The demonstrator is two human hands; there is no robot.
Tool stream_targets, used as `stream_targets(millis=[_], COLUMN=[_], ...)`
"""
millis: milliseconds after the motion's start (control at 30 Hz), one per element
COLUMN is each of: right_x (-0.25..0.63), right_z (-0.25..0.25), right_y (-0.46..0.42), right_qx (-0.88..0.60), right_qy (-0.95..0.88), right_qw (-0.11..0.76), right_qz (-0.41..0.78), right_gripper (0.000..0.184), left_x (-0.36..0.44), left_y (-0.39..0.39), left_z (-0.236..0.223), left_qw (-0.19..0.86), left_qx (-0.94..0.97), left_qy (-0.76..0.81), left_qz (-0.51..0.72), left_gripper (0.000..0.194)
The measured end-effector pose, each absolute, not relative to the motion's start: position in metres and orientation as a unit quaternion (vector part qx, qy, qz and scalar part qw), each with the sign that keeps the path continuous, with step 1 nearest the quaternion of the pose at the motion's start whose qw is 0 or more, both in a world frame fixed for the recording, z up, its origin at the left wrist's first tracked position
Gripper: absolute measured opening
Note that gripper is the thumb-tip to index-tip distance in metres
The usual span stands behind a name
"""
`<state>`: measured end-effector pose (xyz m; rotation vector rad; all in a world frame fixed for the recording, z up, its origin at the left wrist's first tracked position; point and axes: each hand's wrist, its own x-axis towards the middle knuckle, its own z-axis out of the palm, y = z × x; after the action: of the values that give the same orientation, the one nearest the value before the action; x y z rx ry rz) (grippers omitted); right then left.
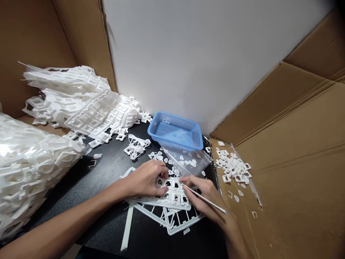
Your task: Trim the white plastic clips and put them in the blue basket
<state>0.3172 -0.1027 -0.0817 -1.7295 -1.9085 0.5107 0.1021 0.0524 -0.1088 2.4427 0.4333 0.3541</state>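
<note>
A white plastic tray of square frame parts [177,205] lies in front of me on top of other white lattice frames [183,226]. My left hand [152,178] grips the tray's left part, thumb on top and fingers curled over its far side. In my right hand [203,196] is a thin white stick [207,204], pinched between thumb and fingers. Its tip end is at the tray's far right corner, partly hidden by the fingers. Small white rings and scraps [175,171] lie just beyond the tray.
A blue mesh basket [175,142] stands at the back, beside a clear plastic bag [185,160]. Piles of white parts [88,108] and a full clear bag [40,169] fill the left. More loose parts [234,167] lie on cardboard at right. A white strip [127,228] lies near the front.
</note>
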Motion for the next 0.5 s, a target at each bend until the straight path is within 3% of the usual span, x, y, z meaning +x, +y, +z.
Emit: stream_targets(millis=[200, 367, 500], right_x=[0.318, 0.319, 0.318], right_z=[-0.086, -0.09, -0.096], right_y=[-0.105, -0.105, -0.104], right_qx=[-0.625, -0.591, -0.547], right_qy=[-0.724, -0.768, -0.811], right_qw=[0.216, 0.192, 0.189], right_qz=[0.194, 0.153, 0.084], right_gripper=[0.025, 0.016, 0.019], left_x=[0.102, 0.103, 0.103], left_y=[0.053, 0.054, 0.054], left_z=[-0.11, -0.111, -0.11], left_qw=[0.324, 0.331, 0.334], left_qx=[0.923, 0.922, 0.921], left_qy=[0.161, 0.158, 0.157], left_qz=[0.129, 0.124, 0.127], left_gripper=[0.022, 0.023, 0.022])
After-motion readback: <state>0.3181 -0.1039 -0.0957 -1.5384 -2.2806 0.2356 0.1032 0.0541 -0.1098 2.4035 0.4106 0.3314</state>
